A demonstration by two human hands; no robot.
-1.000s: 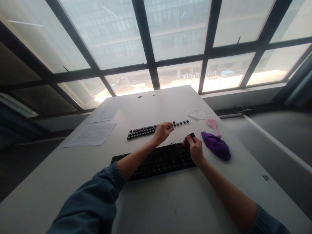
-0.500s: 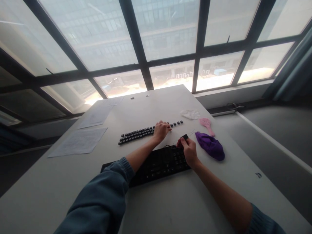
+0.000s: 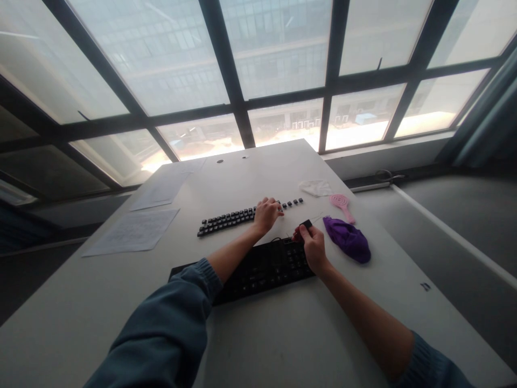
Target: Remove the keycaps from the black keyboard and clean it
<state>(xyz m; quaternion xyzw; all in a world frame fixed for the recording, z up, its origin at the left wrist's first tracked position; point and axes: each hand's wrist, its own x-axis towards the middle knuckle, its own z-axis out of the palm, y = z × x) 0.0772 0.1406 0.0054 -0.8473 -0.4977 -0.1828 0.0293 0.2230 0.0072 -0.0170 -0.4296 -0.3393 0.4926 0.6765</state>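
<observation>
Rows of loose black keycaps (image 3: 228, 219) lie on the white table, and my left hand (image 3: 266, 214) rests over their right part. Its fingers are bent down and closed; what sits under the fingertips is hidden. My right hand (image 3: 314, 245) is closed around a small black block-like object (image 3: 306, 223), held above the right end of the black keyboard (image 3: 258, 275). Thin wires show beside this hand; I cannot tell whether they belong to the held object. My left forearm covers part of the keyboard.
On the right lie a purple cloth pouch (image 3: 347, 240), a pink hairbrush (image 3: 340, 203) and a crumpled clear plastic bag (image 3: 315, 187). Paper sheets (image 3: 133, 233) lie on the left. The white table (image 3: 258, 345) ends near the windows (image 3: 278, 54); a small dark piece (image 3: 425, 287) lies near its right edge.
The view has shifted very slightly. Both hands keep nearly the same places, and the black object stays in my right hand.
</observation>
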